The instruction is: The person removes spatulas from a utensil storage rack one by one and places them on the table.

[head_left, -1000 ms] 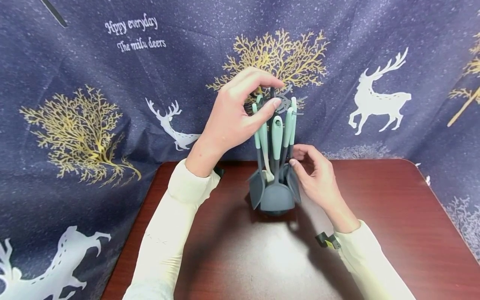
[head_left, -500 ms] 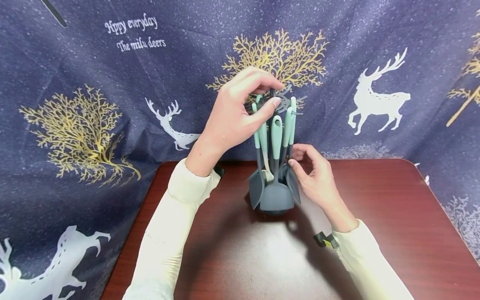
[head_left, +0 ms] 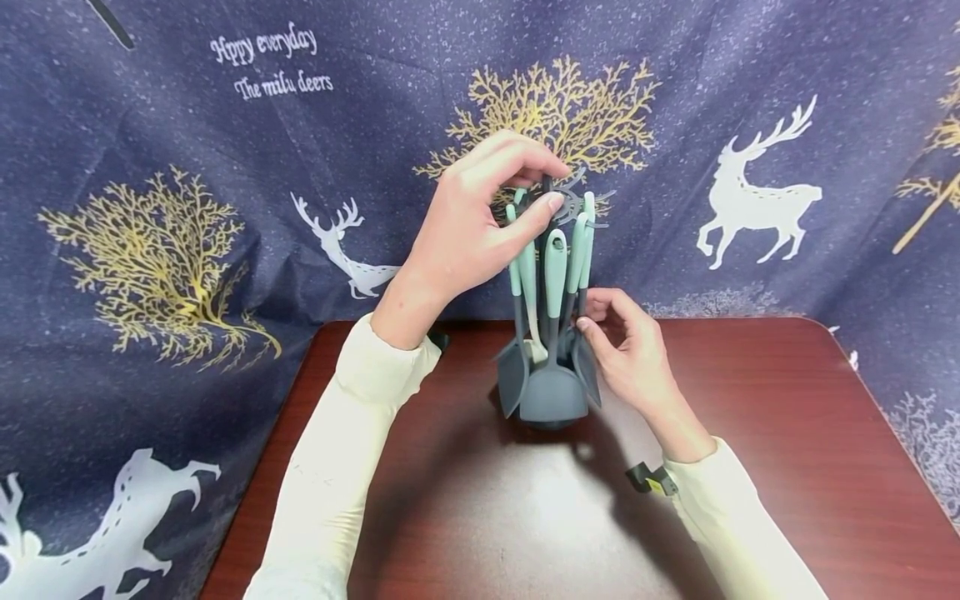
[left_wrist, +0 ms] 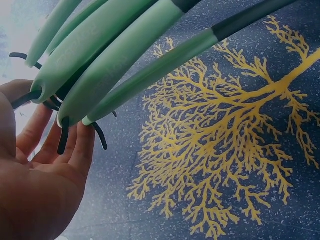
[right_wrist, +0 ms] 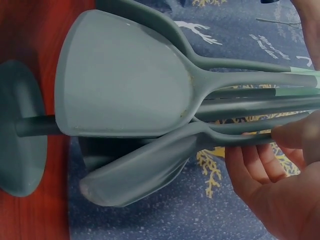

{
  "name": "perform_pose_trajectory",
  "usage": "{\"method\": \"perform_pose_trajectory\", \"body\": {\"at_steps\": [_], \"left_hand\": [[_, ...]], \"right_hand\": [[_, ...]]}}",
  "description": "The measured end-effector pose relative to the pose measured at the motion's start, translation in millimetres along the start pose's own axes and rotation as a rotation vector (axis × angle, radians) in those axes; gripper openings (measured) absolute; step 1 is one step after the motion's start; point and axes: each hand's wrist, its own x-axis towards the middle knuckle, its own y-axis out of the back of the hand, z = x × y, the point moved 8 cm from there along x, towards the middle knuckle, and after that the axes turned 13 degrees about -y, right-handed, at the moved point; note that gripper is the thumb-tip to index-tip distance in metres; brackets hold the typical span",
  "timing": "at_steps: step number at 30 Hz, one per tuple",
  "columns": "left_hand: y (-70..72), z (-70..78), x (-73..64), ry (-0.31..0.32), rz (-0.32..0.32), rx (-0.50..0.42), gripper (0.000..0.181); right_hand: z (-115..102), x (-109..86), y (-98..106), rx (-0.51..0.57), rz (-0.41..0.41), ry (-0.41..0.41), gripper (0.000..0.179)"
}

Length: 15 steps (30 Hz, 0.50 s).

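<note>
While the left hand [head_left: 471, 218] curls its thumb and fingers about the top of the utensil stand [right_wrist: 22, 165], the right hand [head_left: 632, 346] pinches the shaft of a curved utensil [right_wrist: 145, 167] on the person's right, a little above its head. From where I am, the left palm is turned in towards the dark hooks [left_wrist: 103, 136] that fan out at the crown, close by the pale green handle ends.

Beside the pinched piece, facing the person, hangs a broad grey turner [head_left: 553, 397]; a dark-headed utensil [head_left: 513, 379] hangs to the left of it, and a cream-headed one [head_left: 537, 351] shows between the two. The whole cluster rises upright off a round base, which appears to rest on the bench [head_left: 757, 400] near its far edge, roughly midway between the two far corners. Behind hangs a dark blue cloth [head_left: 375, 167] with golden trees and white deer.

My guess is that the step in hand is steadying the stand while this one piece is handled; whether it is being seated or freed, I cannot tell. Either way, the next move seems to call for a firm top grip and a careful right hand, so the neighbouring handles aren't knocked off their hooks.
</note>
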Motion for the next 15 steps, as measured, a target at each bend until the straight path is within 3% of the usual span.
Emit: {"method": "perform_pose_trajectory", "body": {"at_steps": [11, 15], "left_hand": [[0.3, -1.9, -0.4, 0.051, -0.007, -0.023, 0.018], [0.3, -0.5, 0.0, 0.017, -0.003, -0.015, 0.019]], "right_hand": [[-0.5, 0.6, -0.1, 0.028, -0.018, -0.007, 0.027], [0.2, 0.9, -0.1, 0.022, -0.015, -0.013, 0.027]]}}
